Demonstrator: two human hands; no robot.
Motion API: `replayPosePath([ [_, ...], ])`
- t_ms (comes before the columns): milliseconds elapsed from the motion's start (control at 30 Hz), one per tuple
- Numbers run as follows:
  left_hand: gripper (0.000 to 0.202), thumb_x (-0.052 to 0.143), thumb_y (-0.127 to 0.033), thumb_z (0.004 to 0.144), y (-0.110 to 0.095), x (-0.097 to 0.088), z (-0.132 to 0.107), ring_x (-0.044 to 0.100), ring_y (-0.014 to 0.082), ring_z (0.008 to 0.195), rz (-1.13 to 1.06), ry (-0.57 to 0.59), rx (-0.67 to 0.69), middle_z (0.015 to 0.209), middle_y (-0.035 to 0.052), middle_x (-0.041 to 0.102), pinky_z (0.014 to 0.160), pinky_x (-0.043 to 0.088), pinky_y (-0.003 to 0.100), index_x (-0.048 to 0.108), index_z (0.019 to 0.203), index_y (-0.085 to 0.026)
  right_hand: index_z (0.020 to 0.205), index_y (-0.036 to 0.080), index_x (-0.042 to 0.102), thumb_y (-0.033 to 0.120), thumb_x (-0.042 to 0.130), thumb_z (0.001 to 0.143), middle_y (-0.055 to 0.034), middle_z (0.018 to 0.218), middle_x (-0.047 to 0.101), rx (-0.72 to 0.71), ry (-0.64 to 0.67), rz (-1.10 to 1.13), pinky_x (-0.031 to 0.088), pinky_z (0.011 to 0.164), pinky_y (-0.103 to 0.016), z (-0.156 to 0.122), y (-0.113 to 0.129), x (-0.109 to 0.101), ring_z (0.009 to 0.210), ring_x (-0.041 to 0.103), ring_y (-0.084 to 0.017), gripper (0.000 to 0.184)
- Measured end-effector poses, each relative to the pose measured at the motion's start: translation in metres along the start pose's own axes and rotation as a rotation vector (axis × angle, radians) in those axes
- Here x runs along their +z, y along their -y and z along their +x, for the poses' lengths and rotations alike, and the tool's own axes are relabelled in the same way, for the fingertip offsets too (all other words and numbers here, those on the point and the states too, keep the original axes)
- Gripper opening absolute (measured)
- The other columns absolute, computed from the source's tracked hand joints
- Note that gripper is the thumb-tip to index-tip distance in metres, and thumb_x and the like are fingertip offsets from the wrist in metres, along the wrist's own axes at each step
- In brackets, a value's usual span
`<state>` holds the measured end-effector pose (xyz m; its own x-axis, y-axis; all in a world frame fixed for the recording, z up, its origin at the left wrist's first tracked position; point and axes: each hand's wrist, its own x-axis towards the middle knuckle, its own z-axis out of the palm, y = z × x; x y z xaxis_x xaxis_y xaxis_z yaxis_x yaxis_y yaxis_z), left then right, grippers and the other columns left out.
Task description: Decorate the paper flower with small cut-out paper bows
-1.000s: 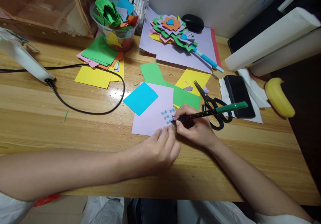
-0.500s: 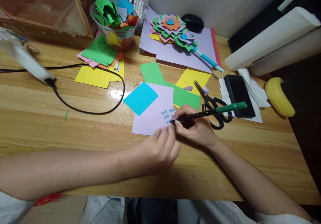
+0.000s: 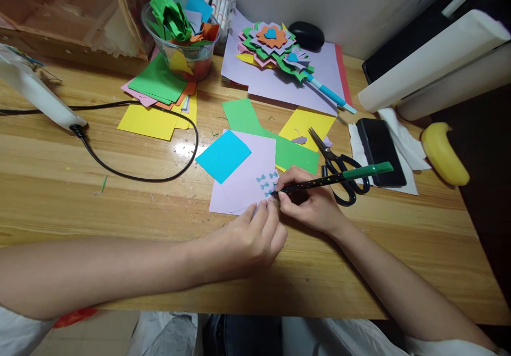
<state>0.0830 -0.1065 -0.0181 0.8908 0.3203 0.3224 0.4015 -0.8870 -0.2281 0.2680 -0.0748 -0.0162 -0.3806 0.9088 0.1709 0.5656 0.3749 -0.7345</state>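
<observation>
Pen (image 3: 335, 179), slim, black-barrelled, brightly speckled and green at its rear, was held in the narrow pinch of the right hand (image 3: 309, 199); its tip lay just beside the left fingertips, over a square lilac paper sheet (image 3: 231, 199), though contact could not be told. The grip near the tip presumably served fine control. The left hand (image 3: 255, 233) had its fingers bunched, tips on the sheet's near edge, probably to steady it; whether they also pinched the paper could not be told. Counts: one pen; one lilac sheet; at least four small blue-green bow-shaped marks (image 3: 261, 178) just beyond the left fingertips, others perhaps hidden by the right fingers; one rectangular bright-blue paper piece (image 3: 223, 156), overlapping the sheet beyond and left of the left fingers; one pair of black-handled metal scissors (image 3: 328, 154), just right of the right fingers, seemingly laid within reach; and, farther right of them, one black rectangular phone (image 3: 381, 152) and one curved yellow banana (image 3: 445, 154).
</observation>
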Motion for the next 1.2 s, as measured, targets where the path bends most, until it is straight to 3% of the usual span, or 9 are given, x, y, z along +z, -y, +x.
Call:
replayPosePath([
  [300,0.024,0.043,-0.024,0.088,0.001,-0.001,0.000,0.061,0.0237,0.096,-0.038,-0.007,-0.001,0.108,0.0222,0.061,0.079,0.048,0.032,0.055,0.093,-0.004,0.075,0.021,0.051,0.010,0.054,0.070,0.0012,0.069,0.054,-0.003,-0.018,0.000,0.043,0.059,-0.028,-0.001,-0.002,0.000,0.063,0.051,-0.014,0.013],
  [400,0.023,0.045,-0.024,0.087,0.002,-0.001,0.001,0.062,0.0240,0.094,-0.058,-0.016,0.000,0.105,0.0214,0.063,0.078,0.048,0.032,0.056,0.090,-0.004,0.078,0.022,0.052,0.012,0.055,0.072,-0.0003,0.073,0.055,-0.007,-0.116,0.059,0.045,0.063,-0.031,-0.003,-0.004,0.002,0.068,0.053,-0.016,0.012],
  [567,0.019,0.042,-0.023,0.088,0.011,-0.001,0.003,0.061,0.0197,0.081,-0.275,-0.063,-0.162,0.090,0.0127,0.065,0.067,0.048,0.029,0.055,0.086,-0.009,0.083,0.022,0.053,0.016,0.055,0.078,-0.0009,0.076,0.053,0.058,-0.381,0.234,0.045,0.059,-0.028,0.000,-0.003,0.002,0.064,0.051,-0.014,0.008],
  [667,0.022,0.037,-0.025,0.091,0.024,-0.001,0.007,0.058,0.0171,0.075,-0.411,-0.047,-0.331,0.081,0.0071,0.062,0.061,0.046,0.027,0.054,0.085,-0.012,0.084,0.021,0.054,0.021,0.056,0.078,-0.0010,0.079,0.053,0.128,-0.429,0.335,0.047,0.058,-0.026,0.003,-0.004,0.000,0.062,0.051,-0.012,0.006],
  [767,0.023,0.037,-0.028,0.091,0.036,0.002,0.011,0.055,0.0178,0.075,-0.447,0.002,-0.513,0.082,0.0058,0.059,0.062,0.045,0.030,0.054,0.086,-0.014,0.085,0.020,0.056,0.027,0.055,0.081,-0.0010,0.076,0.055,0.145,-0.349,0.486,0.049,0.061,-0.027,0.004,-0.009,-0.003,0.064,0.055,-0.013,0.009],
  [867,0.021,0.040,-0.030,0.090,0.042,0.006,0.013,0.052,0.0180,0.073,-0.468,0.018,-0.609,0.082,0.0048,0.057,0.063,0.043,0.031,0.054,0.085,-0.015,0.086,0.019,0.057,0.029,0.051,0.084,0.0002,0.069,0.056,0.133,-0.218,0.630,0.049,0.060,-0.027,0.002,-0.012,-0.004,0.063,0.057,-0.013,0.012],
  [1067,0.020,0.039,-0.032,0.091,0.042,0.010,0.011,0.050,0.0171,0.078,-0.610,0.052,-0.666,0.086,0.0035,0.056,0.067,0.040,0.029,0.054,0.091,-0.018,0.089,0.020,0.055,0.027,0.055,0.083,-0.0013,0.078,0.060,0.118,-0.081,0.726,0.050,0.067,-0.027,0.002,-0.004,-0.001,0.071,0.061,-0.013,0.009],
  [1200,0.022,0.037,-0.033,0.091,0.042,0.010,0.010,0.048,0.0176,0.079,-0.645,0.050,-0.647,0.085,0.0036,0.055,0.067,0.039,0.029,0.055,0.091,-0.020,0.087,0.021,0.055,0.028,0.055,0.083,-0.0004,0.076,0.060,0.137,-0.093,0.735,0.049,0.067,-0.028,0.002,-0.002,0.002,0.071,0.061,-0.014,0.008],
])
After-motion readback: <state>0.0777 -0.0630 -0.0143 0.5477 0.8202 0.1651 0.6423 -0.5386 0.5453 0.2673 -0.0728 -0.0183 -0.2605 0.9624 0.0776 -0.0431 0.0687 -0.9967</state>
